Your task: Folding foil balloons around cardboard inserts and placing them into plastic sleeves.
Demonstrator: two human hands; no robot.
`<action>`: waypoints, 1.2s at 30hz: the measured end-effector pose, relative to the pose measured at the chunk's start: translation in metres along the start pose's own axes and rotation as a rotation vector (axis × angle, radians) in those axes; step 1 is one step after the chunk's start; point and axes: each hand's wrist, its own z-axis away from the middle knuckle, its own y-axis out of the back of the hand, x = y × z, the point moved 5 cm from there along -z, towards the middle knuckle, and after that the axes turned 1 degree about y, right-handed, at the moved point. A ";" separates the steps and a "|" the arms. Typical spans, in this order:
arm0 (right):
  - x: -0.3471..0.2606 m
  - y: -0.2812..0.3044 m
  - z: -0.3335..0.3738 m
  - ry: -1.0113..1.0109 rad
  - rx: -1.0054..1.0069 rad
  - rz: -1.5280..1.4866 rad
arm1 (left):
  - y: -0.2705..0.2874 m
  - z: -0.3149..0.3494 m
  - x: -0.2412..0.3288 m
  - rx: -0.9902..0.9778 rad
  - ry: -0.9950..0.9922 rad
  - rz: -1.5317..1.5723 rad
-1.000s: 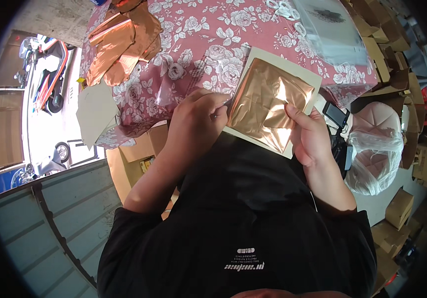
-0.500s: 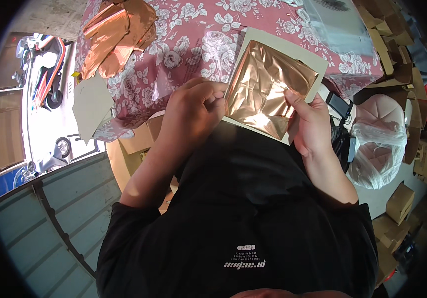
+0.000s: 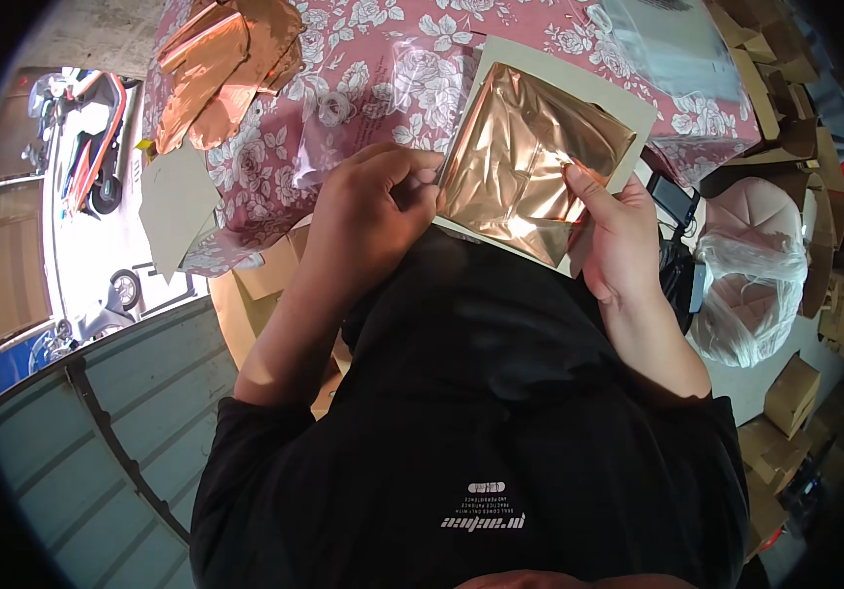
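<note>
A square sheet of shiny copper-coloured foil [image 3: 525, 147] lies on a larger pale card [image 3: 606, 83], which is tilted at the near edge of the table. My right hand [image 3: 623, 231] grips the right side, thumb pressed flat on the foil and fingers hidden beneath the card. At the left edge, my left hand [image 3: 373, 211] is closed in a pinch on the foil; whether the card's edge is also between those fingers is hidden. Creases run across the foil, and it glares in the light.
A rose-patterned pink cloth [image 3: 343, 83] covers the table. Crumpled copper foil pieces [image 3: 230, 74] lie at the far left, a pale card piece [image 3: 178, 206] below them. Clear plastic bags [image 3: 672, 59] rest at the far right. Beside me stand a plastic-wrapped stool [image 3: 751, 265] and cardboard boxes [image 3: 790, 398].
Both hands and the card with its foil have shifted slightly away from my body. The left hand's pinch and the right hand's hold look the same.
</note>
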 end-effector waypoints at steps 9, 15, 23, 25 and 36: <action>0.002 0.012 0.004 -0.029 -0.018 -0.090 | 0.001 0.002 0.006 0.051 -0.102 -0.195; 0.002 0.008 0.014 -0.067 -0.032 -0.150 | -0.004 0.004 0.006 0.114 -0.154 -0.233; 0.001 0.020 0.012 0.014 0.065 -0.168 | -0.010 0.006 0.005 0.170 -0.210 -0.194; 0.005 0.019 0.006 0.028 0.049 -0.172 | -0.010 0.007 0.003 0.189 -0.154 -0.154; 0.013 0.007 0.008 -0.079 -0.043 -0.188 | -0.013 0.004 0.001 0.180 -0.136 -0.107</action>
